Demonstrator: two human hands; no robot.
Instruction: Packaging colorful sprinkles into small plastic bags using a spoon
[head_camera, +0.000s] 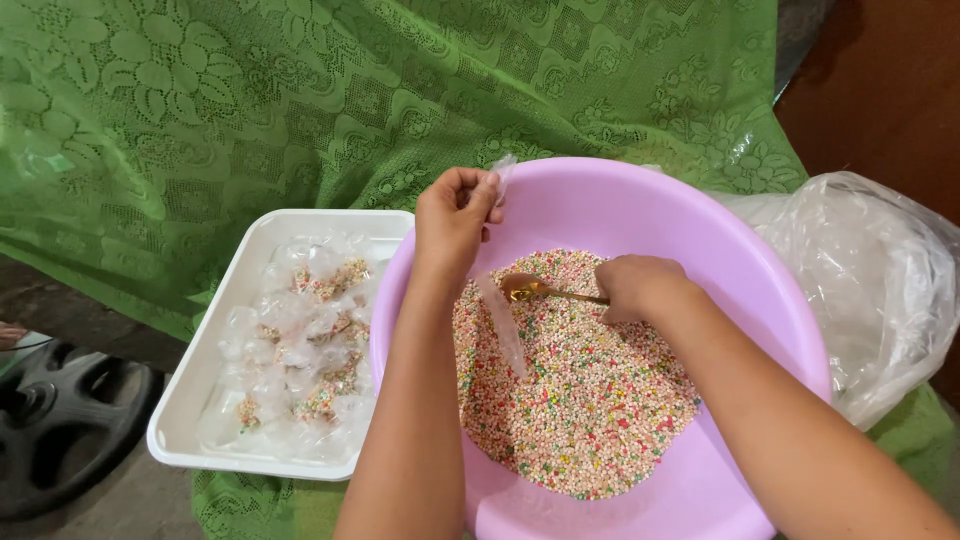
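On green lace cloth, pink basin, white tray, perhaps outdoors

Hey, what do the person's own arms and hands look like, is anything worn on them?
Both forearms are bare right up to the frame edge: no sleeves show. The left hand and right hand have no gloves, and no rings, watch or bracelets are visible. The fingernails cannot be made out.
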